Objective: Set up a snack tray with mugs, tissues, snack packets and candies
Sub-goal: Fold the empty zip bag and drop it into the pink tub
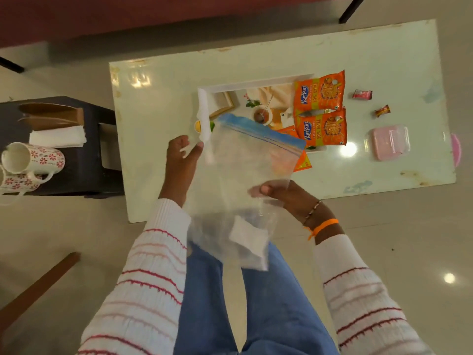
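I hold a clear zip bag [240, 172] with a blue seal strip over the near edge of the table. My left hand [180, 160] pinches its left edge; my right hand [286, 198] grips its lower right side. A white paper lies inside the bag's bottom. Behind it lies the printed white tray [245, 84] with two orange snack packets [320, 108] on its right end; a third orange packet shows partly under the bag. Two wrapped candies [362, 94] [382, 110] lie right of the tray. Two patterned mugs [30, 160] and folded tissues [57, 136] sit on a dark stool at left.
The pale glossy table [158, 103] carries a pink lidded box [390, 142] at right. The dark stool [84, 162] also holds a brown holder [51, 115]. A maroon sofa [128, 14] runs behind the table. A wooden edge [38, 285] crosses the floor at lower left.
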A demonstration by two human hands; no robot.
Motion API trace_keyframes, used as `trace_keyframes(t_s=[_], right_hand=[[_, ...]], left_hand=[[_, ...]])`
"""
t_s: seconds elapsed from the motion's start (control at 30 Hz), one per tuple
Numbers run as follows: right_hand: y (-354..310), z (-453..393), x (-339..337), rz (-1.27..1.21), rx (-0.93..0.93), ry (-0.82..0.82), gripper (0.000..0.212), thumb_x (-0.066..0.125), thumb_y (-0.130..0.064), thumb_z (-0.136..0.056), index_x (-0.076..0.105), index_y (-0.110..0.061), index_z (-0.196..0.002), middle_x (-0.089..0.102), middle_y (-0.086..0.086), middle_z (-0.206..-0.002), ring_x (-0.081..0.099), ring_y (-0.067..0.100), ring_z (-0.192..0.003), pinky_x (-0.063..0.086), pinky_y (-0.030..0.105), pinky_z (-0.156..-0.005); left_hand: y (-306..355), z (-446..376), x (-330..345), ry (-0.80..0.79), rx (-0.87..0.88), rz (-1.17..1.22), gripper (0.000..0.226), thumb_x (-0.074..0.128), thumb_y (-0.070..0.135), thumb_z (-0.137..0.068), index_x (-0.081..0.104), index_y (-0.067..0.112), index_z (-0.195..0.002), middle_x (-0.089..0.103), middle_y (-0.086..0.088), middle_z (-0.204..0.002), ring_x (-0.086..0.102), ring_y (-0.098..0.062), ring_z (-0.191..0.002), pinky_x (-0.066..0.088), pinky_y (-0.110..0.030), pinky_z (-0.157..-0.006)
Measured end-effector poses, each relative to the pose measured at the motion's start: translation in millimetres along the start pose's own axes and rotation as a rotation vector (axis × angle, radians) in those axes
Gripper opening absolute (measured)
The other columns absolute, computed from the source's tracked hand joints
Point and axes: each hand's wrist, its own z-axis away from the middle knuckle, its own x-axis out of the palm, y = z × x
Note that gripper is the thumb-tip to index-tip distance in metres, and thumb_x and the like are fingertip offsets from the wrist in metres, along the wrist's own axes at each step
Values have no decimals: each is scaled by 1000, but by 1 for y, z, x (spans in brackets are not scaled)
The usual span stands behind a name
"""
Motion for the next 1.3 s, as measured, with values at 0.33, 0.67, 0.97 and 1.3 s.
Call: trace_keyframes(t_s=[0.33,0.67,0.97,1.3], right_hand=[[-31,4,-27,-186,93,273,11,48,-16,-94,58,-18,-97,60,1,-76,56,12,-70,46,25,-71],[-7,11,-9,-190,-76,580,63,48,18,-83,32,-17,-133,51,15,-107,54,23,-91,51,22,-66],[-13,10,-35,519,-56,580,43,74,-8,-72,66,-9,-114,62,14,-95,52,21,-85,35,15,-72],[-27,20,-43,245,-210,690,20,57,-12,-89,59,3,-102,61,12,-93,53,19,-86,44,21,-72]], left_hand=[[-41,13,-18,-354,-252,83,15,58,28,-89,63,17,-98,74,7,-69,70,-6,-63,50,-25,-67],[-44,24,-20,-246,-115,291,56,52,0,-86,35,40,-121,71,4,-101,65,-11,-70,48,-17,-61],[-31,30,-17,-289,203,-402,57,75,1,-70,61,24,-119,48,6,-75,46,-6,-64,41,-14,-69],[7,25,-4,-57,-3,0,43,62,46,-81,60,5,-71,60,2,-60,56,-14,-57,45,-17,-56]])
